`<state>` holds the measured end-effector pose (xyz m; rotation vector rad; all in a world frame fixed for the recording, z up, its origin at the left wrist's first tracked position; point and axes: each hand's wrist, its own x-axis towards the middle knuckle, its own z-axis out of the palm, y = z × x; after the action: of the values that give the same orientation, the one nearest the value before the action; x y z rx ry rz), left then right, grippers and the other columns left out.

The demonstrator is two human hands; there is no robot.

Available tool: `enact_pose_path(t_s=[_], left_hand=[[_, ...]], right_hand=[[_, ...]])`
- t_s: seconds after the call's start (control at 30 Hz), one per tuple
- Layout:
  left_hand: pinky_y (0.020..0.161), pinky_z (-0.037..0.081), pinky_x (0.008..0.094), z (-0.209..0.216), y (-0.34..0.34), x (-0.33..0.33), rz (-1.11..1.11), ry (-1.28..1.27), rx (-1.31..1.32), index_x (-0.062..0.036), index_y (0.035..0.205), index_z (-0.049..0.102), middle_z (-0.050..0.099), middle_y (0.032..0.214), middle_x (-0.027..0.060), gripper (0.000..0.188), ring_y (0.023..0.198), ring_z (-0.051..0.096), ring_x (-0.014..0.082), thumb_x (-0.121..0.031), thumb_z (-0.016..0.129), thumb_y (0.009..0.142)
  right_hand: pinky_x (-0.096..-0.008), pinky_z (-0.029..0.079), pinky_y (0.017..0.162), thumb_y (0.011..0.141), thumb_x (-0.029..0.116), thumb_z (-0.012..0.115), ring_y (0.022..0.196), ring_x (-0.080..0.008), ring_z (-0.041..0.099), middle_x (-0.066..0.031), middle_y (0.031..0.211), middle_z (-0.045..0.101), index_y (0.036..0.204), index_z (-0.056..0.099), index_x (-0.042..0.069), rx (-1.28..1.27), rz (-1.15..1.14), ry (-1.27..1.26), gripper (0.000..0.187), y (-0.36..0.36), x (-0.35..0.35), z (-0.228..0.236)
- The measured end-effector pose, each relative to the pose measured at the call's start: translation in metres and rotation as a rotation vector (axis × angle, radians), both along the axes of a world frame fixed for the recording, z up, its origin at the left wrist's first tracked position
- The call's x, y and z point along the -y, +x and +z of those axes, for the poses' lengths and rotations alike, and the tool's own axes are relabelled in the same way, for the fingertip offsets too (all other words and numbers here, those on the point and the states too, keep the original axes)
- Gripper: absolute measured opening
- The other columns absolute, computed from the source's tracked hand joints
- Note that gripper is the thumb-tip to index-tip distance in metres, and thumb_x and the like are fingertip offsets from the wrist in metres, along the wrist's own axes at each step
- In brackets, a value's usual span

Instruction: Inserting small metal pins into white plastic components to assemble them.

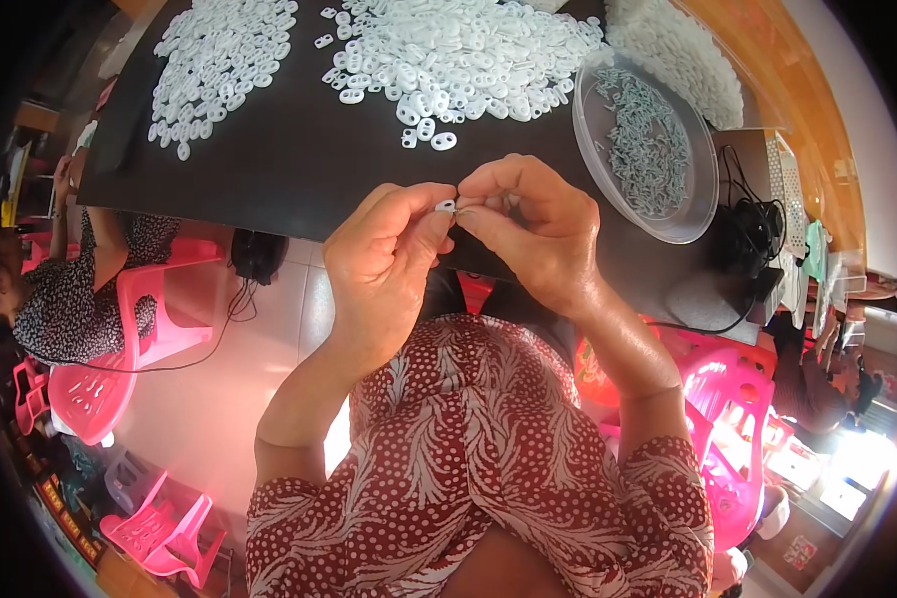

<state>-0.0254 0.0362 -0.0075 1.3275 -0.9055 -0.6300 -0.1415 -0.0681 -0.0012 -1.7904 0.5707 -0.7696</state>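
Note:
Just above the table's near edge, my left hand [384, 264] pinches a small white oval plastic piece [446, 206] between thumb and forefinger. My right hand [538, 234] meets it there, thumb and fingertips closed against the piece's right side. Whatever the right fingertips grip is too small and too covered to make out. Beyond both hands lies a big heap of white oval two-holed plastic pieces [468, 60], a few of them loose at its near side. To the right stands a round clear tub [590, 149] holding many small grey-green, screw-like parts [648, 140].
Another spread of white pieces [219, 60] covers the dark table [269, 164] at far left. A clear bag of white pieces [678, 60] sits behind the tub. Black cables [752, 214] bunch at right. A seated person [80, 279] and pink chairs [135, 319] are left.

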Motion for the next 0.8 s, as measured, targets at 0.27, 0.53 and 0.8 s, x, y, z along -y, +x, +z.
enact_pose_path(t_s=[0.27,0.53,0.8], left_hand=[[0.054,0.046,0.0178,-0.0066,-0.0029,-0.0016,0.048,0.027,0.231,0.0061,0.100,0.063,0.057,0.080,0.0037,0.015,0.063,0.056,0.0067,-0.003,0.061,0.088],[0.056,0.048,0.0205,-0.0037,-0.0024,0.0014,0.061,0.062,-0.278,0.0077,0.104,0.062,0.064,0.087,0.0079,0.019,0.066,0.058,0.0098,-0.001,0.060,0.088],[0.056,0.049,0.0210,-0.0048,-0.0021,0.0017,0.041,0.048,-0.282,0.0080,0.107,0.061,0.064,0.088,0.0093,0.021,0.068,0.060,0.0109,-0.002,0.060,0.088]], right_hand=[[-0.0215,0.044,0.056,0.076,-0.001,0.067,0.064,-0.0049,0.051,-0.0010,0.075,0.061,0.086,0.061,0.001,-0.007,0.015,0.077,0.011,0.0023,-0.0034,0.0023],[-0.0223,0.046,0.061,0.077,-0.001,0.065,0.069,-0.0069,0.055,-0.0023,0.078,0.062,0.092,0.061,0.001,0.007,0.026,0.135,0.016,0.0043,-0.0004,-0.0041],[-0.0240,0.047,0.063,0.078,-0.001,0.065,0.072,-0.0089,0.057,-0.0046,0.083,0.060,0.091,0.062,0.002,0.000,0.055,0.120,0.014,0.0036,0.0020,-0.0067]])
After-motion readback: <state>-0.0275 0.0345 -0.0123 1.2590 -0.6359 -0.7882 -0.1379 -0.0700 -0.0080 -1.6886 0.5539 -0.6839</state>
